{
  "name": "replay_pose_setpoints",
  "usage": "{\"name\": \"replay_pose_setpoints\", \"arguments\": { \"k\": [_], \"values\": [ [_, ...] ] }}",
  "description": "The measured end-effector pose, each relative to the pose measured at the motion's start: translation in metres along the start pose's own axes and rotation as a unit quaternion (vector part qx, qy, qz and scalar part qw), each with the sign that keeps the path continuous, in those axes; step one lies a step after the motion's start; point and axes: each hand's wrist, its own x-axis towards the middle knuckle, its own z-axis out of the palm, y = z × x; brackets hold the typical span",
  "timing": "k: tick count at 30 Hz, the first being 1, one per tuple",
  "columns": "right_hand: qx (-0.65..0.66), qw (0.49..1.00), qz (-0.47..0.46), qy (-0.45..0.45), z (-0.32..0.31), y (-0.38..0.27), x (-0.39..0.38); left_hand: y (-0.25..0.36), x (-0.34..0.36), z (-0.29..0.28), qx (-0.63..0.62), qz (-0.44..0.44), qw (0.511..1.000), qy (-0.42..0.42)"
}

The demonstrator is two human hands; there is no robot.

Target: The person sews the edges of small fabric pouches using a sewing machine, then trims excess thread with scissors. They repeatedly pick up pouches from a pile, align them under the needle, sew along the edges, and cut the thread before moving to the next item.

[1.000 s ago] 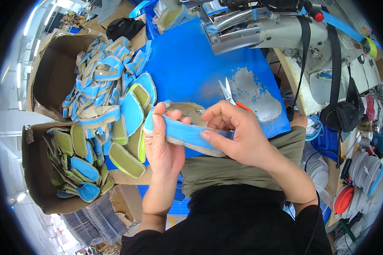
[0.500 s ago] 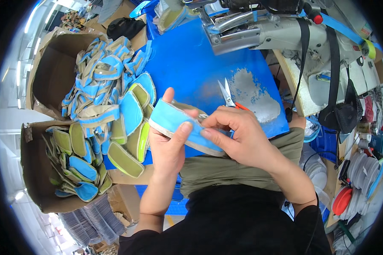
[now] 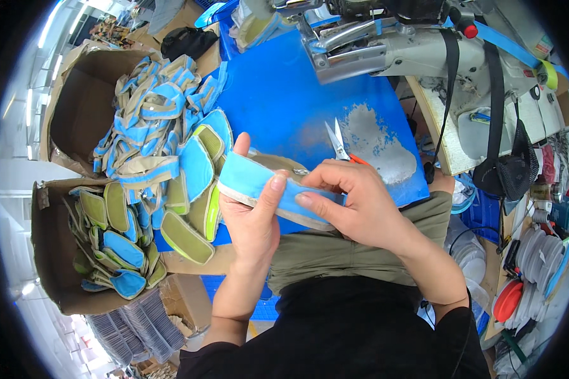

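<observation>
Band (image 3: pixel 246 179) — between left fingers (image 3: pixel 272 191), between right fingers (image 3: pixel 327 175)

We are holding a matt cloth band (image 3: pixel 250 179); beyond our right hand (image 3: pixel 355 201), glossy metal-bladed scissors (image 3: pixel 342 152) are lying.

blue worktable (image 3: pixel 272 88), worn grey patch (image 3: pixel 385 151); pale bench (image 3: pixel 464 151) right; light strips (image 3: pixel 49 26) upper left.
</observation>
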Motion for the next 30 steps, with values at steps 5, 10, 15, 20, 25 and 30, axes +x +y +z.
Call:
{"name": "replay_pose_setpoints", "arguments": {
  "k": [5, 10, 15, 20, 25, 30],
  "values": [
    [0.023, 1.000, 0.018, 0.007, 0.001, 0.006, -0.001, 0.001, -0.002, 0.005, -0.001, 0.001, 1.000, 0.002],
    [0.020, 0.999, 0.021, 0.013, -0.002, 0.003, -0.002, -0.001, -0.004, 0.006, -0.032, -0.005, 0.999, -0.001],
    [-0.097, 0.991, -0.091, -0.003, 0.007, 0.003, 0.006, -0.003, -0.013, 0.001, -0.108, -0.039, 0.993, 0.022],
    [-0.249, 0.963, -0.106, -0.003, 0.018, 0.003, -0.001, -0.038, -0.029, -0.022, -0.194, -0.126, 0.971, 0.053],
    [-0.312, 0.939, -0.142, -0.039, 0.028, 0.025, -0.010, -0.047, -0.069, -0.107, 0.011, -0.196, 0.979, 0.059],
    [-0.354, 0.916, -0.184, -0.037, 0.021, 0.018, -0.013, -0.032, -0.096, -0.259, 0.408, 0.048, 0.846, 0.340]
  ]
}}
